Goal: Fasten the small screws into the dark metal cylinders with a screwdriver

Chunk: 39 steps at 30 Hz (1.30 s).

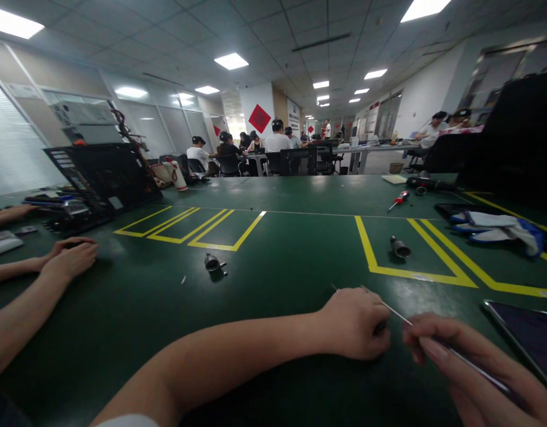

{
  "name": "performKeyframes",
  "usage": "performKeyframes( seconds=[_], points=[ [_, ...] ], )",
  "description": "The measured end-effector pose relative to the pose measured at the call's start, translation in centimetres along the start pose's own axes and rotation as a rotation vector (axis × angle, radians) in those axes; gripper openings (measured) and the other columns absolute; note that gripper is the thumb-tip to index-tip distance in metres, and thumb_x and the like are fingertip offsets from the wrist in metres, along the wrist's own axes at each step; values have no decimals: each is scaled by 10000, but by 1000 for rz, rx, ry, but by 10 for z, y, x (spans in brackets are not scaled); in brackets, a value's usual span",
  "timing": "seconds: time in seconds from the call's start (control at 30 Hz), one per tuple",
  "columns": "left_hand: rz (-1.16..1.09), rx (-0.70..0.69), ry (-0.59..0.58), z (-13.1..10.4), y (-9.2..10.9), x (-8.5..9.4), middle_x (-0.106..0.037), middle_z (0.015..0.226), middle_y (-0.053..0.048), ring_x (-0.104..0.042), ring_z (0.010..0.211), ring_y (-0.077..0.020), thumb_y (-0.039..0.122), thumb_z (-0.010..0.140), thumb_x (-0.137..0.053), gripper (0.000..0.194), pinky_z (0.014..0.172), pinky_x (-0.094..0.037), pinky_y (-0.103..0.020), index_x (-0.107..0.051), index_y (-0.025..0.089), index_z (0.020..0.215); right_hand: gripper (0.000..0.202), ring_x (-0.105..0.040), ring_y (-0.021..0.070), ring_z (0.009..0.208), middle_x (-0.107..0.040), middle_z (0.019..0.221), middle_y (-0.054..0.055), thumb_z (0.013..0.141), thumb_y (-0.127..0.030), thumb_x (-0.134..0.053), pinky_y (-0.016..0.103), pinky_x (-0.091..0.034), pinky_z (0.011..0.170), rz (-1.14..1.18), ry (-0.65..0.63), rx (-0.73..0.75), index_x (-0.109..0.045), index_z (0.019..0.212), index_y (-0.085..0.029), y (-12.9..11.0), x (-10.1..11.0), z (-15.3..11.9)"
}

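My left hand (pixel 358 325) is curled into a fist above the green table. A bit of something dark shows between its fingers, and a thin tip sticks out at its far side; what it holds is mostly hidden. Close by on the right, my right hand (pixel 460 356) pinches a slim metal rod-like tool (pixel 478 369). The tool's thin end reaches to the back of my left hand's fingers. Beyond the hands, a small metal cup-shaped part (pixel 400 248) lies inside a yellow-taped box. Another cup-shaped part (pixel 212 263) rests further left, with small metal pieces beside it.
A red-handled screwdriver (pixel 398 200) and gloves (pixel 500 228) lie at the right, with a dark-screened device (pixel 527 329) nearer me. Another person's hands (pixel 73 256) are at the left edge. A black equipment case (pixel 108 178) stands behind them. Several people sit at far tables.
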<state>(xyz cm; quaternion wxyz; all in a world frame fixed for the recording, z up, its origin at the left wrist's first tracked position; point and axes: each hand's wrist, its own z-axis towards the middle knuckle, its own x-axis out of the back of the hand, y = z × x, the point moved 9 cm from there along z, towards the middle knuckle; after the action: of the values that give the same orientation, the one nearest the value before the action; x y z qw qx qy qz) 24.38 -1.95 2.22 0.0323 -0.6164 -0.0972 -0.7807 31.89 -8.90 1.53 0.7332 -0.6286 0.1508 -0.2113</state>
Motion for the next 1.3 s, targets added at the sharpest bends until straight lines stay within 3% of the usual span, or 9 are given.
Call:
performKeyframes(
  seconds=[0.17,0.3,0.4,0.57,0.73,0.9,0.97,1.1,1.3],
  points=[
    [10,-12,-74,-40,19,12,-545,766,-31,-494,666,-146,369,825,-476,226,574,-385,-269,-550,163,766,335,-577,265,874,-669,926,59,616,-490,-686,358,-441,784,-109,102,-3,-672,844,-245,6,11,29],
    [8,-5,-50,-43,19,13,-538,843,-40,-494,743,-156,475,842,-448,333,619,-395,-277,-549,159,810,350,-570,281,946,-664,995,63,651,-483,-652,414,-404,859,-199,73,-56,-658,895,-233,20,7,45],
    [17,19,44,-42,13,20,-542,907,-51,-492,838,-177,560,803,-462,419,706,-402,-299,-547,150,827,327,-545,285,1013,-647,1038,66,703,-468,-594,443,-364,910,-314,30,-68,-643,919,-227,23,-1,49],
    [-35,205,249,-59,-20,59,-554,899,-60,-477,837,-189,611,821,-352,495,733,-386,-323,-528,149,834,306,-540,275,1044,-617,1105,57,770,-422,-530,453,-384,908,-445,-129,-80,-606,1002,-238,20,-24,44],
    [-122,489,417,-100,-62,88,-533,771,-37,-474,719,-161,608,851,-240,530,640,-373,-288,-504,148,838,267,-569,267,1038,-628,1117,47,781,-371,-548,452,-430,889,-453,-318,-84,-610,1009,-246,9,-57,25],
    [-196,614,478,-129,-66,90,-516,683,-14,-467,597,-133,627,844,-209,559,547,-336,-260,-497,149,805,306,-630,218,917,-668,1032,62,821,-413,-541,397,-498,817,-210,-395,-98,-615,1046,-220,-3,-64,9],
    [-224,622,484,-134,-61,92,-533,691,-21,-477,596,-133,637,837,-212,569,548,-340,-260,-503,148,818,287,-647,197,772,-690,874,63,817,-426,-548,344,-531,684,-156,-343,-62,-640,949,-189,-7,-53,8],
    [-303,622,485,-139,-53,97,-566,726,-24,-499,611,-125,629,819,-318,512,553,-359,-251,-511,155,855,282,-592,145,577,-630,631,11,831,-443,-521,253,-480,505,-205,-215,69,-620,730,-199,-17,-33,10],
    [-872,787,307,-137,-55,67,-536,650,31,-472,493,-69,439,825,-497,296,466,-369,-195,-523,159,916,371,-556,132,509,-597,538,-3,834,-488,-478,240,-448,477,-417,-206,100,-599,621,-209,-26,-37,13]
  ],
)
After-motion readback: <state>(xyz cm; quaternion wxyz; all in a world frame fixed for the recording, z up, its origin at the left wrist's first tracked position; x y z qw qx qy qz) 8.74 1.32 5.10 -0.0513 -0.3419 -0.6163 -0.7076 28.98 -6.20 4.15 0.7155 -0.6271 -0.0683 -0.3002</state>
